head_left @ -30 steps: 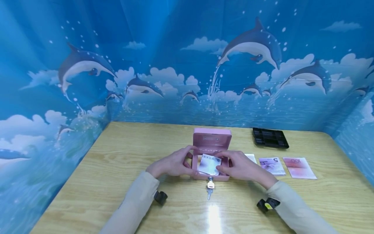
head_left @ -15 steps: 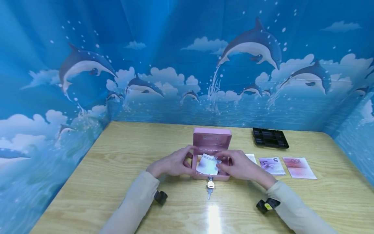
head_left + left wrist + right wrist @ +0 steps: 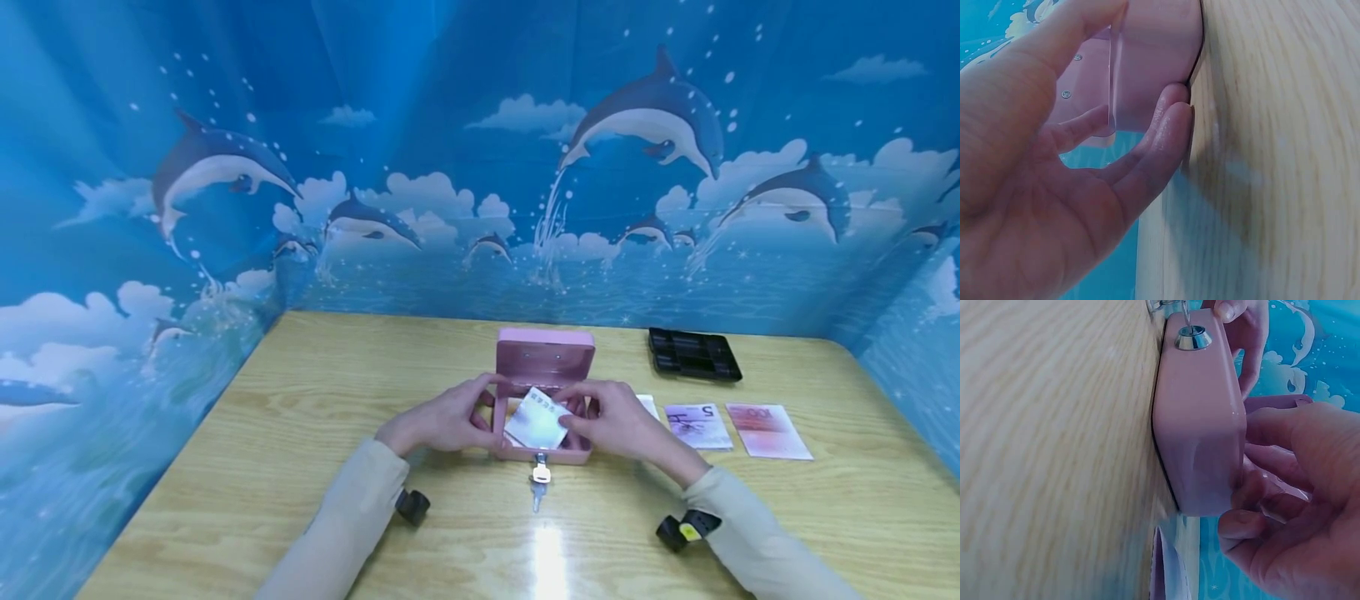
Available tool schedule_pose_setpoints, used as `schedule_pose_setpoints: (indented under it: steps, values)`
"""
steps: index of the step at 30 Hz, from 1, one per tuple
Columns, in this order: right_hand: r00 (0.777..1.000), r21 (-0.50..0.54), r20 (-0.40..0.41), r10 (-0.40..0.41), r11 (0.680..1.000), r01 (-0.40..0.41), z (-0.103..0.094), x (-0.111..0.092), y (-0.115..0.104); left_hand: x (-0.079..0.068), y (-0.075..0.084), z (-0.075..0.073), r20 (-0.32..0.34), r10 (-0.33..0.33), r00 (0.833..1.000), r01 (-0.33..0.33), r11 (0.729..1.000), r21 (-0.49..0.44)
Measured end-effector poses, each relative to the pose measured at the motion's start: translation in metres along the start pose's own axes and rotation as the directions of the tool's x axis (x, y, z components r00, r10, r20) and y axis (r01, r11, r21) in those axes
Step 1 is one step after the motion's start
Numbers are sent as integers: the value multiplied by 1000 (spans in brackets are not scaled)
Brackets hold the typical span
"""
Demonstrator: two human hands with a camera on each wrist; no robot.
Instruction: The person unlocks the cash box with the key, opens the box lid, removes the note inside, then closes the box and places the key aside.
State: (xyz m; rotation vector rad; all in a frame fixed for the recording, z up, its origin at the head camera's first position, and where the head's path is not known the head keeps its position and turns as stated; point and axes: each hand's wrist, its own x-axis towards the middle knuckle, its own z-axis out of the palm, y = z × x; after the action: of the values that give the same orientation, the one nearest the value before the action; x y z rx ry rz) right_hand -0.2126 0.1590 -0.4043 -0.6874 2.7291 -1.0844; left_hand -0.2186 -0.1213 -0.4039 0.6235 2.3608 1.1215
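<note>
A pink metal cash box stands on the table with its lid raised at the back. My left hand holds its left side, thumb at the front rim, while fingertips rest on the side wall in the left wrist view. Over the box's right side, my right hand pinches the right edge of a pale banknote between thumb and fingers. The note sits tilted within the box opening. In the right wrist view the box wall hides that note. A key hangs from the front lock.
Right of the box lie a purple banknote marked 5, a red banknote marked 100, and a white one partly behind my right hand. A black compartment tray lies near the table's back edge. A dolphin-print curtain hangs behind.
The pale banknote has turned clockwise inside the box, its upper edge now slanting down to the right. My right hand has shifted slightly with it; the left hand stays in place.
</note>
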Motion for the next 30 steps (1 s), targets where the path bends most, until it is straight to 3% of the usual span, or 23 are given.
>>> schedule_pose_setpoints:
  steps: [13,25,30]
  values:
    - [1000,94,-12,19,995,-17,1,0,-5,0,0,-1,5,-7,1000,7,1000,21]
    - [987,177,-58,152,974,-139,-2,1,-4,0,0,0,1,-20,1000,20,1000,9]
    - [986,210,-57,159,967,-144,-7,2,-5,0,0,-1,-1,-13,1000,13,1000,7]
